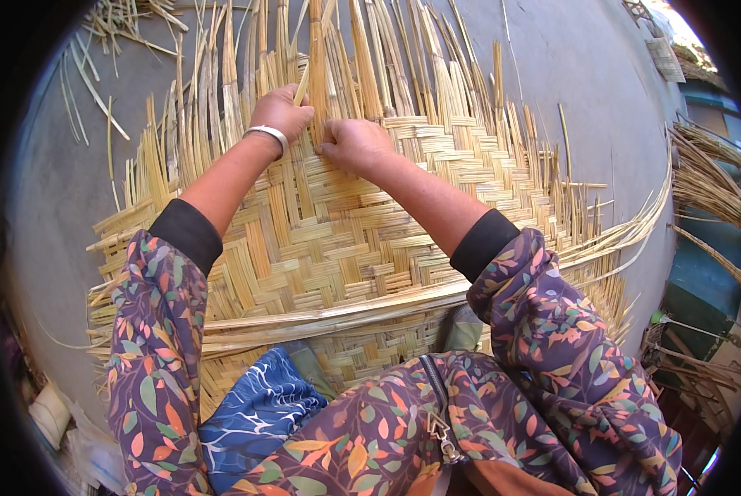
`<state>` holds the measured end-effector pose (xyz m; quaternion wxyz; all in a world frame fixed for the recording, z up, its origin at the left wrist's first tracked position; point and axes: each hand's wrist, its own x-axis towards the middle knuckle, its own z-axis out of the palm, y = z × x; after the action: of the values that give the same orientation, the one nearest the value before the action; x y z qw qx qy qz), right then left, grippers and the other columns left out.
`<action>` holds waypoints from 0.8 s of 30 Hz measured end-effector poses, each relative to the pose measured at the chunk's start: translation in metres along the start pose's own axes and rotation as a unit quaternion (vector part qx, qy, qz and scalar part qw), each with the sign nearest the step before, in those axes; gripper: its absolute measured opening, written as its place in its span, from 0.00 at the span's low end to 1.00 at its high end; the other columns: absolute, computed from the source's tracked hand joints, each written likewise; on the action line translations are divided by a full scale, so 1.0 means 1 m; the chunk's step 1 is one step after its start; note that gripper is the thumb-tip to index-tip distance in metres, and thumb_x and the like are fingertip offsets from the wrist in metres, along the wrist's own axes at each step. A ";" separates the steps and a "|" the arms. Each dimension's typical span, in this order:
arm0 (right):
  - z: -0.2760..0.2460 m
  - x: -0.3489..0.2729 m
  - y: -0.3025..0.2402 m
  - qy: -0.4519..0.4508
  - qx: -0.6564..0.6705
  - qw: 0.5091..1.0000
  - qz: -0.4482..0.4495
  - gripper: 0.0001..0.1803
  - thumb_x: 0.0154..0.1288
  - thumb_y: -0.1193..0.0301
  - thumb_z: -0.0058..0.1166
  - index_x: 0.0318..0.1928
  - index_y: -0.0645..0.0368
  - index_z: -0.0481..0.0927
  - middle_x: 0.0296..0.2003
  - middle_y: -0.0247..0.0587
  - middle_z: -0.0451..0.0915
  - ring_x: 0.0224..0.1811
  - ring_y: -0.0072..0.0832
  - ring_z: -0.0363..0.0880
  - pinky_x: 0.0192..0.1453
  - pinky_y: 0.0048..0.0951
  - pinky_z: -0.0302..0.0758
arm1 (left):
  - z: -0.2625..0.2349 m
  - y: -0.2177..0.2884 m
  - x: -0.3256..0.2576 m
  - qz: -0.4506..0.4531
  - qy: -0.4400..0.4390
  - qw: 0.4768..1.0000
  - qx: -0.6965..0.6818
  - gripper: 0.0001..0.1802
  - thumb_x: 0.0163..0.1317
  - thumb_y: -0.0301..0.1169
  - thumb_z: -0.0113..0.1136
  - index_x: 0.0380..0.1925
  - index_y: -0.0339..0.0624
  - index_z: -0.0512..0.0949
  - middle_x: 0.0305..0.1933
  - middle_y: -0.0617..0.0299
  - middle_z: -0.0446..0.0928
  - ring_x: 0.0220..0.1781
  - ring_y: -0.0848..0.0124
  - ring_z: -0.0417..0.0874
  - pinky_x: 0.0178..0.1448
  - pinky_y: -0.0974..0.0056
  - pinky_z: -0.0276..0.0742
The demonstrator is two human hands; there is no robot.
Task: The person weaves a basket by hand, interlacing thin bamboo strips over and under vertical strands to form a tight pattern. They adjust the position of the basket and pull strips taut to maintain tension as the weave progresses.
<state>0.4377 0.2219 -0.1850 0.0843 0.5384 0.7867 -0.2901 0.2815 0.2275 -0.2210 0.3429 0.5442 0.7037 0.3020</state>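
Note:
A large mat [337, 240] woven from flat, pale yellow split reeds lies before me, its loose reed ends fanning out on the far side. My left hand [281, 113], wearing a silver bangle [269, 139] on the wrist, is closed on a thin reed strip [303, 86] at the weave's far edge. Just right of it, a broader brownish reed strip [317, 62] runs away from me. My right hand [357, 147] is closed with its fingertips at the near part of that broad strip. The hand itself hides most of its grip.
A long bundle of thin reeds [346, 312] crosses the mat's near part and bends up at the right. Loose scraps [131, 25] lie on the grey floor [590, 66] at the far left. More reed bundles [709, 174] stand at the right beside a blue-green surface.

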 end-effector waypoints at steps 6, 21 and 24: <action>0.001 0.003 -0.003 0.036 0.025 0.999 -0.021 0.11 0.57 0.62 0.51 0.38 0.52 0.79 0.36 0.45 0.80 0.42 0.42 0.79 0.46 0.41 0.74 | 0.007 -0.004 0.012 -0.043 -0.005 0.996 0.076 0.11 0.49 0.35 0.60 0.31 0.43 0.79 0.31 0.50 0.80 0.35 0.57 0.81 0.42 0.60 0.76; -0.004 0.080 -0.020 0.023 0.123 0.992 0.002 0.16 0.57 0.67 0.58 0.45 0.59 0.79 0.32 0.43 0.82 0.34 0.27 0.81 0.38 0.28 0.77 | -0.045 -0.017 0.020 -0.191 0.095 0.936 -0.278 0.11 0.63 0.32 0.50 0.34 0.35 0.76 0.27 0.56 0.80 0.24 0.72 0.81 0.24 0.68 0.75; -0.013 0.085 -0.031 0.003 0.199 0.978 0.056 0.19 0.55 0.67 0.61 0.47 0.61 0.78 0.30 0.40 0.81 0.30 0.24 0.79 0.35 0.25 0.76 | -0.034 -0.049 0.034 -0.156 0.092 0.968 -0.175 0.13 0.64 0.34 0.48 0.35 0.35 0.77 0.29 0.55 0.80 0.24 0.68 0.81 0.25 0.64 0.75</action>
<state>0.3773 0.2893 -0.2011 -0.0112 0.5884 0.6819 -0.4343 0.2209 0.2482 -0.2453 0.4090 0.3294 0.7445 0.4121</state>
